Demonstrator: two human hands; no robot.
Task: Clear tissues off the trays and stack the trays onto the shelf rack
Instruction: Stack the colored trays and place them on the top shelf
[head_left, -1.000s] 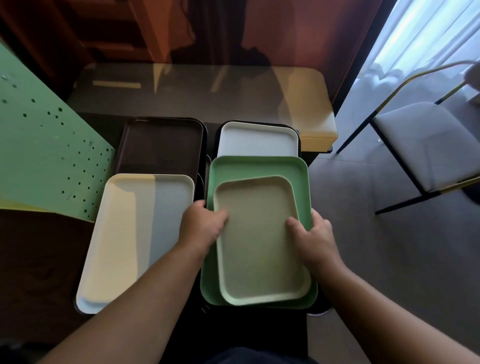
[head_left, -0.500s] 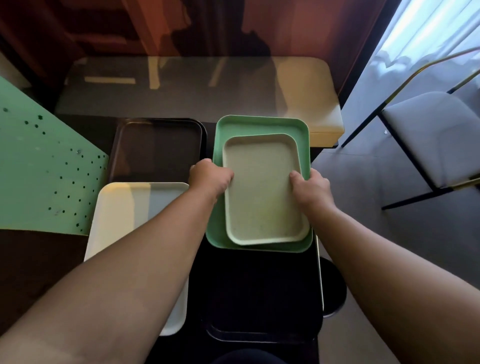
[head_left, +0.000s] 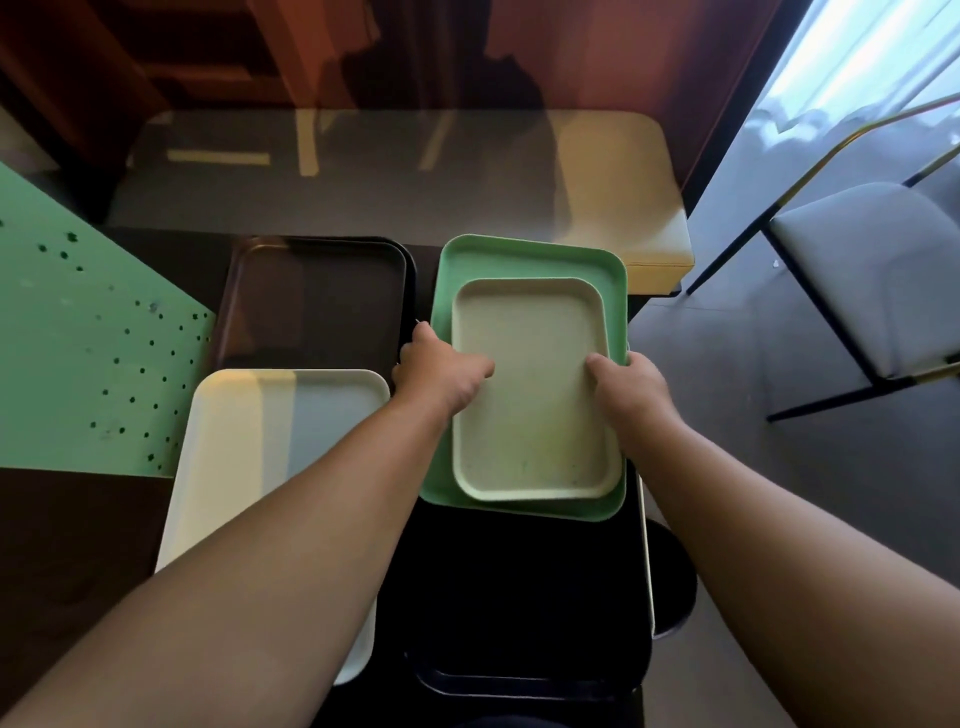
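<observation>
Green and pale, the two nested trays have travelled forward over the last second: the green tray with the smaller beige tray inside it now sits toward the far end of the right-hand stack, where a white tray showed a second ago, and a black tray lies uncovered nearer the person. The left hand is closed on the pair's left edge, thumb over the beige rim; the right hand grips the right edge likewise. Whether the pair rests on the stack or hangs just above it I cannot tell. No tissues show on any tray, so stacking looks like the step in hand, with the cream tray and brown tray beside it untouched.
</observation>
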